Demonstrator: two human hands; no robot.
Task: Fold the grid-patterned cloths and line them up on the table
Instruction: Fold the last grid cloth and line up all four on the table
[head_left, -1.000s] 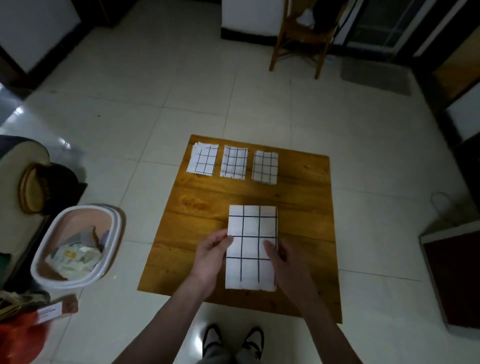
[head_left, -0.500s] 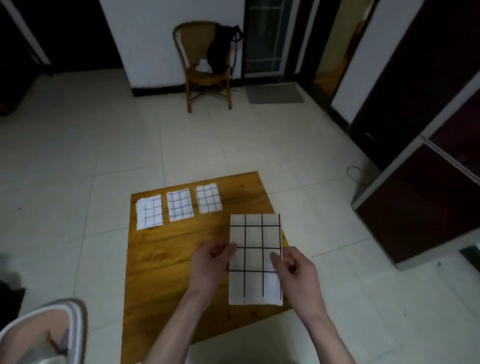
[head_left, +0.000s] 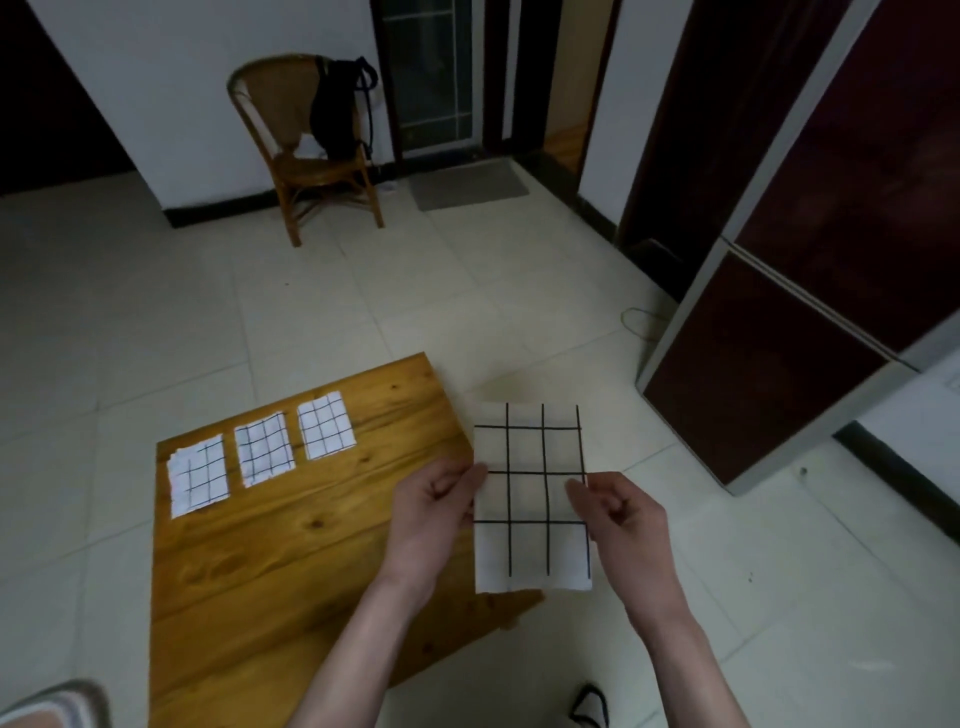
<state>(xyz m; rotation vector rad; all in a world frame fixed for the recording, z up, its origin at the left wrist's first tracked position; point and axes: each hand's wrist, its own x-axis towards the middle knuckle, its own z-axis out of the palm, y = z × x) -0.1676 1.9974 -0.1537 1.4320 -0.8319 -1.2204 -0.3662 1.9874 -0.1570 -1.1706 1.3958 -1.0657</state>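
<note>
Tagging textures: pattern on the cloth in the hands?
White with a black grid of large squares, on the held cloth; head view, the only one, shows it clearly.

The held cloth now hangs past the table edge; view has swung right.

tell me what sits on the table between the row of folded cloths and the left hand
Nothing: in the head view only bare wooden table lies between the three folded cloths and the left hand, which grips the held cloth.
</note>
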